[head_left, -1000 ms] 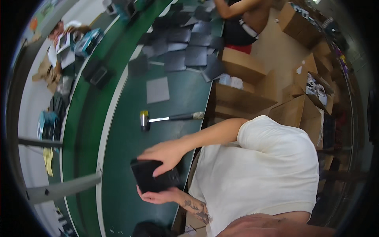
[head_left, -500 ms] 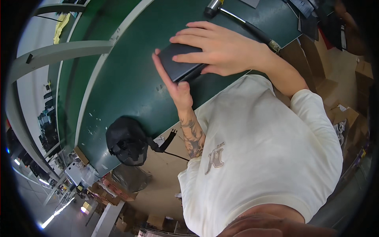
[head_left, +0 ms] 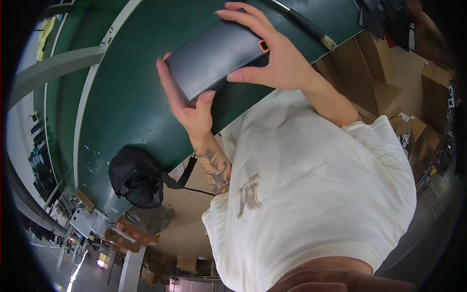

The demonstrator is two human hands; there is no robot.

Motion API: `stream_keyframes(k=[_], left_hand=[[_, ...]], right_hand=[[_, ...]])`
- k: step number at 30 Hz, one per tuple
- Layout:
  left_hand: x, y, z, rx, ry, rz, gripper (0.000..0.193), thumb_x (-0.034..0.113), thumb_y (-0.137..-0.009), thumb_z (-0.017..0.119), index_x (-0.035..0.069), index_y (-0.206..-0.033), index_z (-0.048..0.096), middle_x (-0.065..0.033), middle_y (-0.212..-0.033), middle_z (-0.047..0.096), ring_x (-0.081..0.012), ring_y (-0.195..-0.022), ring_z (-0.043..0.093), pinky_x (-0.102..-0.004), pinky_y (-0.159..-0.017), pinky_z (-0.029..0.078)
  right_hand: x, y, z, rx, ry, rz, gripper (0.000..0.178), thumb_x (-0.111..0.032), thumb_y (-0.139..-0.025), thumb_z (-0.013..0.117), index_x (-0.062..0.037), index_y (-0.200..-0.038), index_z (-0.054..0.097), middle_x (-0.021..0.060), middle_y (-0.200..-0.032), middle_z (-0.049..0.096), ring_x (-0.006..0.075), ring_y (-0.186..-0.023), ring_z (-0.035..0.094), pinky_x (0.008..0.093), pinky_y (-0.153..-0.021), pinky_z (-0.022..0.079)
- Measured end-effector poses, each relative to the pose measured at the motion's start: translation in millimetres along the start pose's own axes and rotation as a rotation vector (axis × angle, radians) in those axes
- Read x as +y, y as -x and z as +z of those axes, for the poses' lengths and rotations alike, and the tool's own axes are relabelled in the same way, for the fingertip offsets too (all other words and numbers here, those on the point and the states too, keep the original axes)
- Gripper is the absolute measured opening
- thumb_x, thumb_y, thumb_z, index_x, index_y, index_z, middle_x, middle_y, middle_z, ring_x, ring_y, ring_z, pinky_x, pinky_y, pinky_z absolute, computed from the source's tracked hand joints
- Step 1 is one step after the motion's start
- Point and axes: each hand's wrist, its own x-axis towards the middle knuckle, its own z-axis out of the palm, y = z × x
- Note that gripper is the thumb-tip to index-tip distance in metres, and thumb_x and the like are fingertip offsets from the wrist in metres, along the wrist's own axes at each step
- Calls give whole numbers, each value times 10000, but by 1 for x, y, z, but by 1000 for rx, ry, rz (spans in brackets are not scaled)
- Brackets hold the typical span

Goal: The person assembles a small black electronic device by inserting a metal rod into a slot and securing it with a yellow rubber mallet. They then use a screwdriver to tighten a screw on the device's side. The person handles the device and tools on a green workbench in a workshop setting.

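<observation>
Dark box (head_left: 214,56) is held above the green counter (head_left: 131,107), the left hand (head_left: 189,114) with its fingers around the left end, the right hand (head_left: 282,56) grasping the right. A black strapped bundle (head_left: 136,177) sits at the counter's near edge; a tool handle (head_left: 309,29) lies beyond the right hand. Open room stretches left to a pale rail (head_left: 89,82).

A dark green, pale-edged table (head_left: 119,109) stretches out before the person. A black cap-shaped item (head_left: 136,177) rests at its near edge, while a dark-handled tool (head_left: 307,25) and dark flat pieces (head_left: 372,23) lie toward the right.
</observation>
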Motion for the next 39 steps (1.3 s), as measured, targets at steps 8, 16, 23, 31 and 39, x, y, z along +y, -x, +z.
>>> stream_keyframes(k=[8, 16, 23, 31, 39], left_hand=[[-9, -3, -3, 38, -110, 33, 849, 496, -803, 827, 35, -1430, 487, -163, -1480, 422, -305, -1364, 438, -412, -1131, 350], [-6, -16, -14, -73, -235, 139, 725, 392, -818, 829, 24, -1369, 536, -187, -1473, 403, -320, -1355, 444, -433, -1136, 351], [-5, -24, -25, -263, -203, 200, 668, 280, -801, 840, 0, -1340, 563, -255, -1510, 370, -375, -1341, 458, -468, -1109, 385], [-4, -12, -14, -114, -290, 213, 630, 297, -840, 811, -19, -1329, 570, -234, -1479, 445, -327, -1325, 492, -404, -1118, 359], [-4, -18, -15, -144, -187, 175, 638, 267, -854, 793, 23, -1388, 544, -231, -1513, 387, -351, -1365, 447, -443, -1121, 390]], right_hand=[[5, -9, -10, -95, -62, 102, 858, -163, -738, 907, -124, -1469, 461, 141, -1588, 242, 191, -1303, 460, 306, -1011, 453], [20, -18, -21, -92, 107, 46, 771, -219, -650, 966, -117, -1313, 585, 156, -1553, 278, 196, -1244, 497, 282, -943, 464], [28, -15, -28, -114, 66, -143, 643, -208, -742, 911, -97, -1293, 597, 175, -1555, 265, 262, -1350, 410, 351, -1062, 383], [44, -12, -21, -87, -62, -152, 568, -194, -790, 875, -84, -1279, 608, 209, -1542, 295, 264, -1357, 411, 350, -1059, 389], [30, -19, -23, -60, 118, -209, 595, -235, -781, 854, -165, -1314, 599, 94, -1468, 453, 252, -1355, 435, 357, -1089, 377]])
